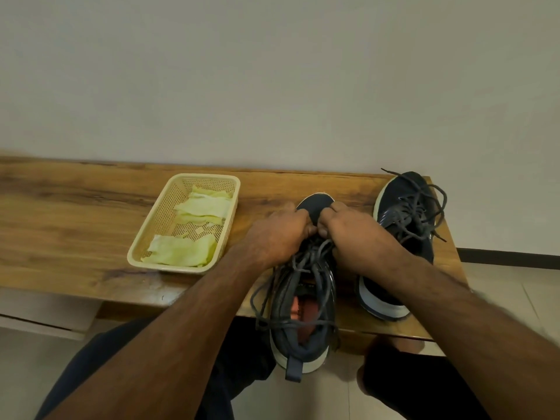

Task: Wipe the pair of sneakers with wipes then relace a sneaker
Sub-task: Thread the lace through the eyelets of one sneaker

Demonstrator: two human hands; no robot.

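Observation:
A dark navy sneaker point(303, 316) with a white sole lies on the wooden bench point(75, 213), toe away from me and heel over the front edge. Its grey lace point(306, 262) hangs in loose loops over the opening. My left hand point(277, 234) and my right hand point(353, 230) meet over the forefoot, fingers curled, each pinching the lace near the lowest eyelets. The second navy sneaker point(403, 237) lies to the right with its own lace loose and tangled. Several yellowish wipes point(181, 250) lie in a cream basket point(145, 237).
The basket stands left of the near sneaker, close to my left forearm. A plain wall runs along the bench's back edge. The bench ends just right of the second sneaker, above a tiled floor point(500, 283). My knees in dark trousers are below the front edge.

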